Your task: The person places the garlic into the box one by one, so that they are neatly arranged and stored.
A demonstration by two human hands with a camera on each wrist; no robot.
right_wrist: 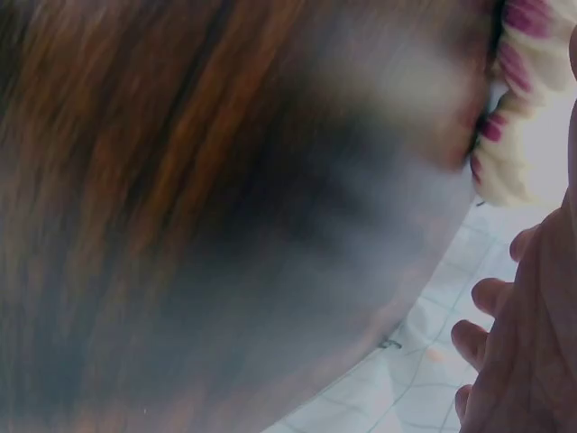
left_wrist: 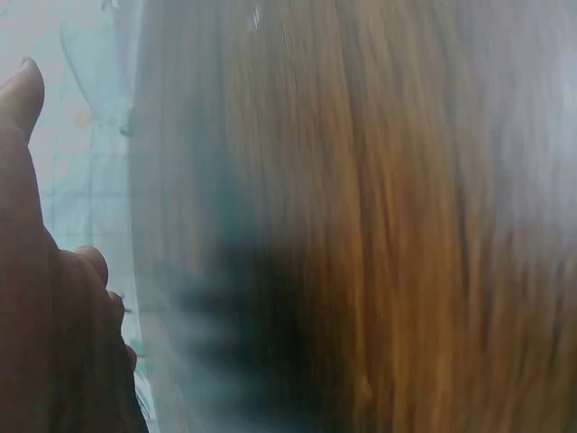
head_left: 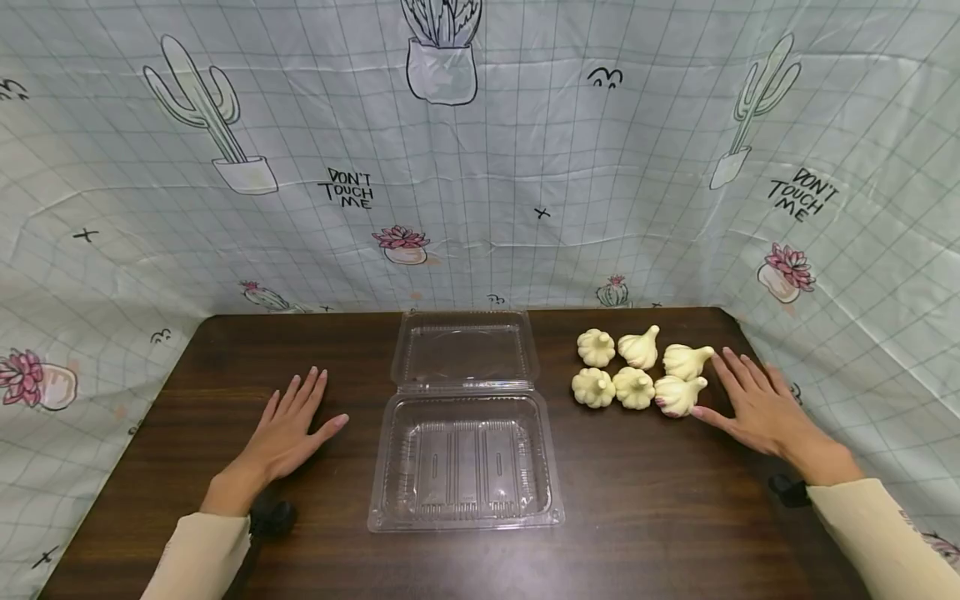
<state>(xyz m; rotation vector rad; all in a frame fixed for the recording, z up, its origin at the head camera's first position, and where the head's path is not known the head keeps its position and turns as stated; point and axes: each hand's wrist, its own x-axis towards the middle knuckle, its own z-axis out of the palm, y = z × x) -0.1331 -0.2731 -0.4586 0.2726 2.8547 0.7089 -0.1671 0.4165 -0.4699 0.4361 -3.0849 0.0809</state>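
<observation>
Several garlic bulbs (head_left: 633, 388) lie in two rows at the back right of the table, pale with some purple streaks. My right hand (head_left: 761, 408) is beside the rightmost bulbs, fingers spread and holding nothing; whether the fingertips touch a bulb I cannot tell. Purple-marked garlic (right_wrist: 505, 153) also shows near that hand in the right wrist view. In the middle stands a clear plastic clamshell container (head_left: 465, 521), its lid (head_left: 465, 342) folded back and nothing inside. Left of it, my left hand (head_left: 281, 437) has its fingers extended over the table, with nothing in its grasp.
The dark wooden table (head_left: 645, 525) carries the container and the garlic. Behind it and along both sides hangs a pale grid-patterned cloth (head_left: 495, 142) with cactus drawings. A black wrist strap (head_left: 272, 517) is on the left wrist.
</observation>
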